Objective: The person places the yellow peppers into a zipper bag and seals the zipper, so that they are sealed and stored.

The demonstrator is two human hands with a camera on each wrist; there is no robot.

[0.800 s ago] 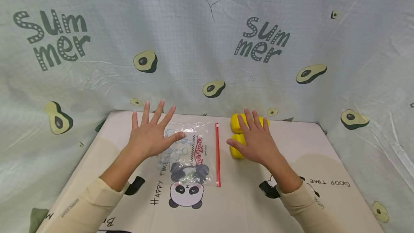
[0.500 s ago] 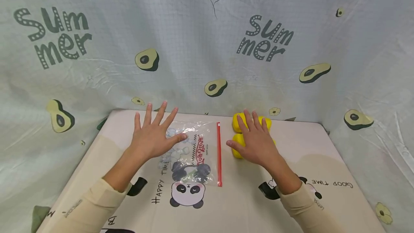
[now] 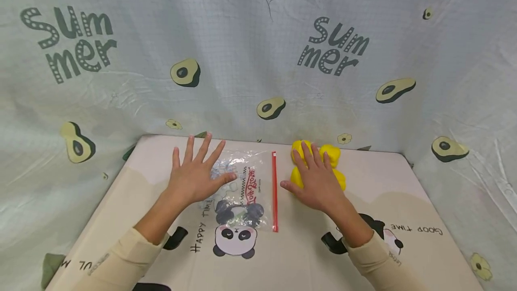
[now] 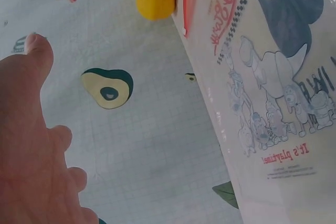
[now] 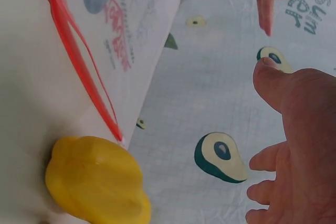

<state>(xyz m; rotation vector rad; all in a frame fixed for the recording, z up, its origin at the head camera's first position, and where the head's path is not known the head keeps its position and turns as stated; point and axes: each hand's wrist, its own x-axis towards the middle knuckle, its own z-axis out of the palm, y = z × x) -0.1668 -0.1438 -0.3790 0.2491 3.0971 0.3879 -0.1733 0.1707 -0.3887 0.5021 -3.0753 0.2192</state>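
My left hand (image 3: 194,179) hovers with spread fingers over the left side of a clear zip bag (image 3: 260,181), which lies flat on the table. The bag has a red slider strip (image 3: 275,192) along its right edge and printed cartoon figures. To the right, my right hand (image 3: 319,183) is held up with fingers spread, partly hiding several yellow bell peppers (image 3: 331,153). One bell pepper (image 5: 97,179) shows large in the right wrist view, beside the bag's red strip and apart from the hand. Neither hand holds anything.
The table (image 3: 299,246) has a pale cover printed with a panda and lettering. Behind and on both sides hangs a light curtain (image 3: 226,98) with avocado prints, meeting the table's far edge.
Both hands have drawn slightly back toward me, uncovering more of the yellow bell peppers. The head view has shifted a little; the bag and peppers stay in place.
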